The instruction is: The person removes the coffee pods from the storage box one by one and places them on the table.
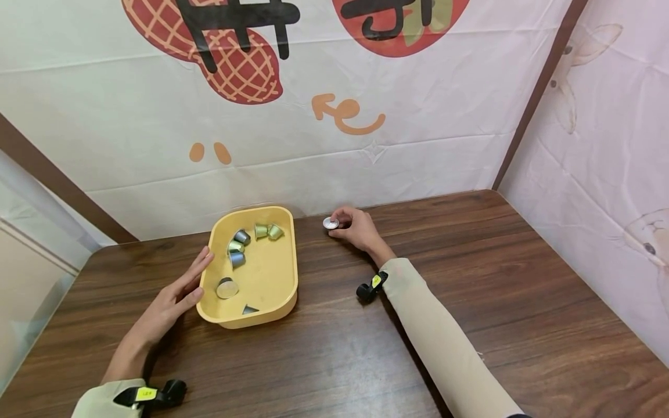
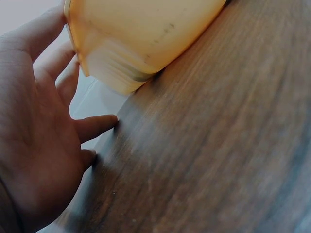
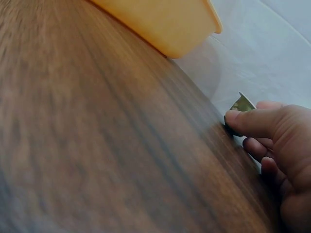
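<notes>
A coffee capsule (image 1: 330,223), its silver lid facing up in the head view, is pinched between the thumb and fingers of my right hand (image 1: 356,229) near the table's back edge. The right wrist view shows the capsule's green side (image 3: 241,104) at the thumb tip. To the left stands a yellow tub (image 1: 266,284). Several capsules lie in it, among them green ones (image 1: 274,232), blue-grey ones (image 1: 237,259) and one with a pale lid (image 1: 227,288). My left hand (image 1: 169,302) rests its extended fingers on the tub's left rim, thumb at the near-left side.
The brown wooden table (image 1: 334,360) ends at the back against a white printed cloth (image 1: 292,168). Another cloth (image 1: 601,174) hangs along the right side. Each wrist wears a black strap with a small camera (image 1: 372,287).
</notes>
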`<state>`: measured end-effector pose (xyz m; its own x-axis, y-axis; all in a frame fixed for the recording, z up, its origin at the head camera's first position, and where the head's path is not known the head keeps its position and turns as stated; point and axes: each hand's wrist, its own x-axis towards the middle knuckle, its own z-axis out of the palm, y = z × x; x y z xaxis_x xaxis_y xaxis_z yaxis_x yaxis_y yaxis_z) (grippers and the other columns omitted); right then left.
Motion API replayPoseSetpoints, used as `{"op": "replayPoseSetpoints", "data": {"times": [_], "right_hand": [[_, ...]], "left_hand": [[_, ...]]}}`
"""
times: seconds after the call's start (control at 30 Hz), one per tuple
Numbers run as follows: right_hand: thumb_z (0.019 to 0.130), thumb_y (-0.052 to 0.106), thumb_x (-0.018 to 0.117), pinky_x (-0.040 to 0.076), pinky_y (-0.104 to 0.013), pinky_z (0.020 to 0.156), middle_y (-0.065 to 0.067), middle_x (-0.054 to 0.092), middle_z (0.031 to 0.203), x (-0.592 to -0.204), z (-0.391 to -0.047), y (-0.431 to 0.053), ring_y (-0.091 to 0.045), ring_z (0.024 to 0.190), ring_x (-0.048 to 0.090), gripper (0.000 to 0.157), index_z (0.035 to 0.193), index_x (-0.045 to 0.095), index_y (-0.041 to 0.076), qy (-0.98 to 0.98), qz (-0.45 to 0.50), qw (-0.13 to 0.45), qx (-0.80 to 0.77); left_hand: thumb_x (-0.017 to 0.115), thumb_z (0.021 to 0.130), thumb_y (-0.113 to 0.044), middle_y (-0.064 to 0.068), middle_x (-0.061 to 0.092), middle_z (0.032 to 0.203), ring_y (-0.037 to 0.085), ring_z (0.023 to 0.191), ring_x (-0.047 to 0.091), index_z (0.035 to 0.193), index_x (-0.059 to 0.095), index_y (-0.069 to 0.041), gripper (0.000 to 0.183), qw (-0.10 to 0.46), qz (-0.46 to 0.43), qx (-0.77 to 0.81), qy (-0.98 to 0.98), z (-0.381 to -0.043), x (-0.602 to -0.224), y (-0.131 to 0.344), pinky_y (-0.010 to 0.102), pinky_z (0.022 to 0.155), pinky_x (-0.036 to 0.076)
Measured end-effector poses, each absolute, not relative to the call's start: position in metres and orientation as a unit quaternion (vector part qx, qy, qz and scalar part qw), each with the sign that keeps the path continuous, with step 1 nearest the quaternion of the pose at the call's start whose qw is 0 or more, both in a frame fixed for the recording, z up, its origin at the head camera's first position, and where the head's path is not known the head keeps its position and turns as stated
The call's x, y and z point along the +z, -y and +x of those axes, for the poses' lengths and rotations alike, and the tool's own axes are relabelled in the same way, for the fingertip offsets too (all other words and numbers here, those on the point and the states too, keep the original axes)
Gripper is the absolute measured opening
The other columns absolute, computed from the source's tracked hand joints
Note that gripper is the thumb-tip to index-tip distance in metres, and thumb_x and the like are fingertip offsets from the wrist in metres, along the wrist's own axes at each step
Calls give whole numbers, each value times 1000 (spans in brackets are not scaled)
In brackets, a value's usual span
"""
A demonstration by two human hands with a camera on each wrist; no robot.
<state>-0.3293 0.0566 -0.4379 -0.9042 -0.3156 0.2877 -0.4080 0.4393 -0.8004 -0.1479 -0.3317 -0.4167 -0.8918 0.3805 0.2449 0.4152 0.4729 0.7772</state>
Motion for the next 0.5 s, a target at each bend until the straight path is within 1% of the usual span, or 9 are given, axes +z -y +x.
{"op": "replayPoseSetpoints", "data": {"times": [0.3, 0.5], "right_hand": [[75, 13, 83, 45, -28, 72, 5, 68, 81, -440, -328, -56, -10, 76, 60, 26, 92, 65, 16, 845, 226, 53, 481], [74, 16, 84, 45, -30, 75, 5, 66, 85, -438, -327, -57, -10, 80, 60, 27, 93, 65, 19, 846, 223, 54, 481]], "left_hand": [[47, 97, 4, 4, 7, 160, 6, 144, 8, 153, 25, -12, 62, 17, -231, -462, 856, -146, -418, 332, 7, 100, 18], [47, 97, 4, 2, 7, 160, 7, 144, 7, 153, 25, -12, 62, 16, -227, -464, 856, -148, -417, 333, 7, 100, 17]]}}
